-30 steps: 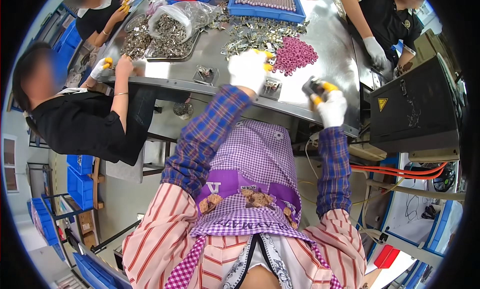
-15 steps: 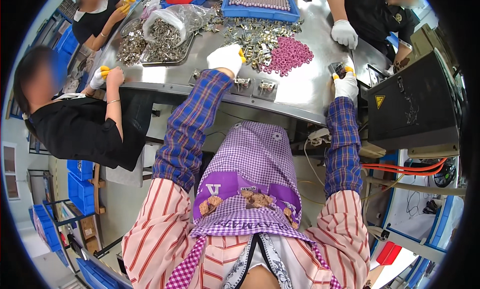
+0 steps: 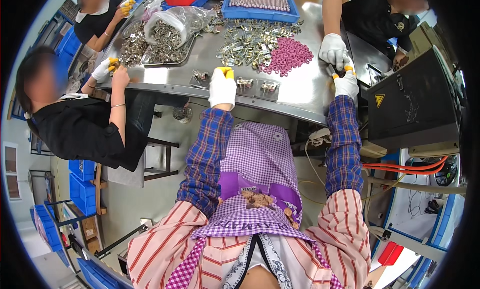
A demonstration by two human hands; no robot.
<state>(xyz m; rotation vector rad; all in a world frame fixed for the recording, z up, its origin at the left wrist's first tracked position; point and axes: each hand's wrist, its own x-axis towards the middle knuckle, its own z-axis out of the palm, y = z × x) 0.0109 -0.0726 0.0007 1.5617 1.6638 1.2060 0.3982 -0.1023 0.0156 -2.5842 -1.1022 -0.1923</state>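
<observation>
Three small holders [image 3: 244,85] carrying metal bits are standing along the near edge of the table [image 3: 302,86], one just left of the left fingers, two to their right. Left hand [image 3: 221,89], gloved, is resting in the gap between them; its yellow fingertips are lying close together. Cannot tell whether they are pinching anything. The row is probably sitting this near the edge so that each holder is staying within short reach.

A small dark block is showing [image 3: 330,70] just left of the right fingertips. Right hand [image 3: 346,85] is keeping thumb and forefinger slightly apart; a firm pinch cannot be confirmed. A co-worker's gloved hand [image 3: 334,50] is lying just beyond these fingertips, crowding the spot and partly hiding the block, so two people are seemingly sharing this corner.

Beyond the left fingers and to their right, a loose heap of metal clips [image 3: 245,44] is spreading; pink rings [image 3: 287,55] are adjoining it on its right. Both are presumably lying loose for easy picking. Farther out, a blue tray [image 3: 260,14] is holding pale rods [image 3: 257,0] in rows, likely for order.

Well left of the left fingers, a clear bag [image 3: 192,19] of metal parts is slumping over a metal tray [image 3: 167,62]. To the right of the right fingers, a black cabinet [image 3: 415,109] is limiting room on that side.
</observation>
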